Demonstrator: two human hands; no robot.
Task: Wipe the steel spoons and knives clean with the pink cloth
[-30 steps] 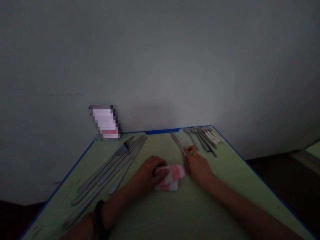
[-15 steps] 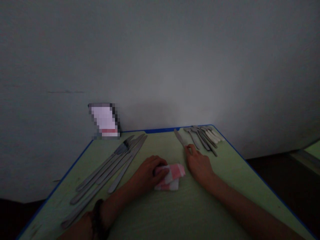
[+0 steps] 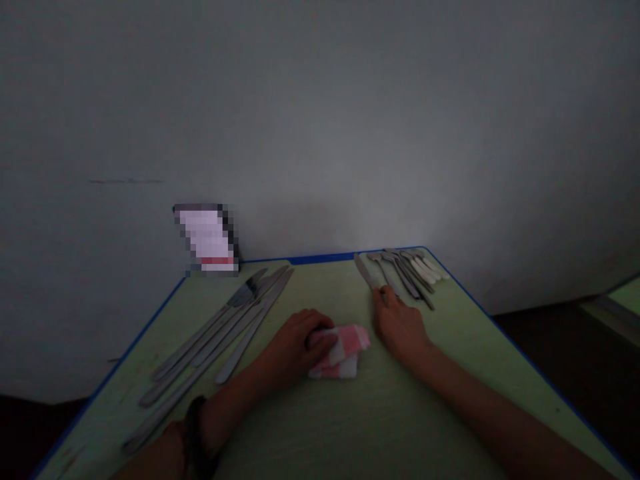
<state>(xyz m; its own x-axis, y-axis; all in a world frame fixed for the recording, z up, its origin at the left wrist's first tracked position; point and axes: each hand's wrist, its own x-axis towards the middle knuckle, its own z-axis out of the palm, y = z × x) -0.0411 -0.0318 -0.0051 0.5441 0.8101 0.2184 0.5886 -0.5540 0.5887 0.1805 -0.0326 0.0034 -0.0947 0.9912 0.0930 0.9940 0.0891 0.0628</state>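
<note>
My left hand (image 3: 306, 340) is closed around a folded pink-and-white checked cloth (image 3: 345, 351) near the middle of the table. To its right, my right hand (image 3: 400, 327) has its fingers on a table knife (image 3: 365, 270), whose blade points toward the wall; the handle is hidden under the hand. This knife lies just left of a group of spoons (image 3: 399, 267) and other cutlery, some with pale handles (image 3: 425, 268). On the left side, beyond my left forearm, several table knives (image 3: 200, 353) lie side by side, slanting away from me.
The pale green table (image 3: 400, 420) has a blue edge and stands against a grey wall (image 3: 320, 120). A phone-like device with a blurred screen (image 3: 207, 237) leans on the wall at the back left corner.
My right hand has shifted the knife slightly right, closer to the spoons. My left hand and the cloth stay in place.
</note>
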